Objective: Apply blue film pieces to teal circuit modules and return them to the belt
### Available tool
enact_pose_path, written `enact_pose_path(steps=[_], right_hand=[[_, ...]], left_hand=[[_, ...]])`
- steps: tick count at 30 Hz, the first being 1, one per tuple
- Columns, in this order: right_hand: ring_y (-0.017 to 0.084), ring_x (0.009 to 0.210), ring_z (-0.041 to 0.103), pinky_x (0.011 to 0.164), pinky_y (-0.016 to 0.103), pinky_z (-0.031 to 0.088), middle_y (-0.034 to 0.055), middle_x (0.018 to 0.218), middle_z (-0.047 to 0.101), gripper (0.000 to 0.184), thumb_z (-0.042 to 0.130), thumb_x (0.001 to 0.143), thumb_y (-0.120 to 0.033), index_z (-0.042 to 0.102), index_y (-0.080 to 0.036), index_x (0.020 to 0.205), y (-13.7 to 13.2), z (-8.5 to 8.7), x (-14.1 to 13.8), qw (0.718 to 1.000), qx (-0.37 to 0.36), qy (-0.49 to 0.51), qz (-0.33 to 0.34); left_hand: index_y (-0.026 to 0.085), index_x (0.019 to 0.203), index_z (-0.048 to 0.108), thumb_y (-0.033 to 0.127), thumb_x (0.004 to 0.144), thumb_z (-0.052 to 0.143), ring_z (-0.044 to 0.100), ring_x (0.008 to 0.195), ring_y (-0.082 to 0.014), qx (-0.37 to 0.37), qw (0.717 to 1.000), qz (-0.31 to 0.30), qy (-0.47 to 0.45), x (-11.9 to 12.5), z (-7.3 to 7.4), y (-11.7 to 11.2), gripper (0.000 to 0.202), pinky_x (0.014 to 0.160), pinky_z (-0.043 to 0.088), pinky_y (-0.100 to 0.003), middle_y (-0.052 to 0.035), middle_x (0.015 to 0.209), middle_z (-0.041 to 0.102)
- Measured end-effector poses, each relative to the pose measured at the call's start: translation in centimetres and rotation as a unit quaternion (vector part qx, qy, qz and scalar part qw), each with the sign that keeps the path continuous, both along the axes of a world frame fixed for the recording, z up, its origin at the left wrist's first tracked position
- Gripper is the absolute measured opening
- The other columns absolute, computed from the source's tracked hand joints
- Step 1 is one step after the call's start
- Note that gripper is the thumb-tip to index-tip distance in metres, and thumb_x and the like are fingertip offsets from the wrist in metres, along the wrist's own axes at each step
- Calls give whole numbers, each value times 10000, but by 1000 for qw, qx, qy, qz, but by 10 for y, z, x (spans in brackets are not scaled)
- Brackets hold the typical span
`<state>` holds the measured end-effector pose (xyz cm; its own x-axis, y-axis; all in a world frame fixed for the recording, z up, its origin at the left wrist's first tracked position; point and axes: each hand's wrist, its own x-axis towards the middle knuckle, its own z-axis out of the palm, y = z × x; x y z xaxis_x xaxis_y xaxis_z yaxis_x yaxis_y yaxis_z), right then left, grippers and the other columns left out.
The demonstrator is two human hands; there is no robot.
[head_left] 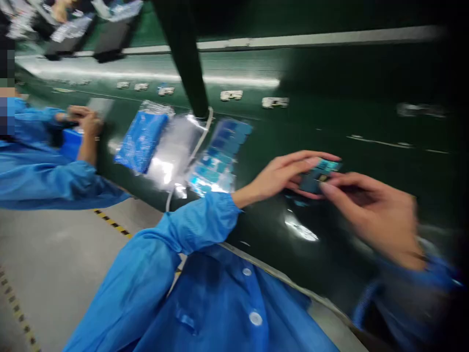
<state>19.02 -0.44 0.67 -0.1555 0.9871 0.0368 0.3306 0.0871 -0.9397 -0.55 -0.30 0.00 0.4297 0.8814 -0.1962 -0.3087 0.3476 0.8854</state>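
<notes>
- small card (318,174): blue-green, with a few lighter squares on its upper face; held just above the dark green belt (366,122), right of centre, between the two hands; motion blur hides finer detail.
- left hand (289,175): enters from the left; fingers extended over the far edge of the small card, thumb beneath, closed on its left end.
- right hand (370,215): enters from the near right; thumb and forefinger pinched on the right end of the small card; the remaining fingers are curled and blurred.
- bright reflection (300,229): on the belt, just near of the two hands.
- blue sleeve (198,220): covers the left forearm to the wrist; it belongs to the buttoned blue coat (234,303) at the near edge.
- sheet of blue squares (220,156): lies flat on the belt, left of the left hand and apart from it.
- clear bag (172,151): shiny, just left of the sheet of blue squares.
- blue packet (141,139): in clear wrap, touching the left side of the clear bag.
- dark post (183,54): rises from the belt behind the clear bag; a white cord (200,142) hangs beside its base.
- white labels (230,95): spaced in a row along the far part of the belt.
- co-worker's hands (86,124): far left, in blue sleeves, at the belt edge; what they hold cannot be told.
- grey floor (54,254): near left, crossed by yellow-black tape (110,222).
</notes>
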Motion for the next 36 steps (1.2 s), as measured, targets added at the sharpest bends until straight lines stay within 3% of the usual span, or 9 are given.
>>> enact_pose_path(steps=[4, 11, 18, 25, 36], right_hand=[[313, 1046, 785, 908, 451, 658, 75, 909, 776, 458, 955, 804, -702, 781, -279, 835, 0, -7, 16, 998, -6, 54, 34], [326, 1214, 763, 985, 443, 666, 52, 892, 755, 447, 916, 863, -680, 741, -269, 846, 1, -10, 11, 995, -13, 75, 62], [279, 999, 770, 896, 428, 661, 46, 910, 750, 495, 895, 870, -737, 728, -271, 864, 1, -9, 13, 994, -22, 78, 74], [318, 1103, 767, 958, 456, 665, 58, 906, 746, 588, 867, 824, -842, 718, -274, 843, 1, -6, 12, 996, -27, 55, 68], [284, 1068, 767, 976, 442, 673, 45, 872, 743, 539, 899, 859, -761, 740, -246, 846, 3, -12, 14, 993, 3, 87, 77]], left_hand=[[227, 1411, 683, 691, 969, 720, 850, 994, -262, 5, 998, 44, -38, 0, -6, 1, 641, 851, 747, -384, -116, 1293, 826], [244, 1382, 689, 682, 1015, 659, 861, 983, -266, 28, 998, 54, -4, 3, -5, -1, 572, 843, 741, -384, -84, 1255, 832], [242, 1412, 687, 671, 1048, 606, 858, 1038, -272, 48, 997, 53, 10, 4, -8, -1, 568, 850, 736, -374, -71, 1257, 832], [242, 1394, 701, 649, 1063, 594, 859, 1029, -278, 52, 997, 59, 11, 5, -6, -2, 536, 857, 736, -393, -55, 1218, 836], [228, 1421, 673, 623, 1099, 503, 851, 1140, -303, 69, 995, 58, 37, 6, -7, -1, 537, 865, 742, -395, -53, 1249, 830]])
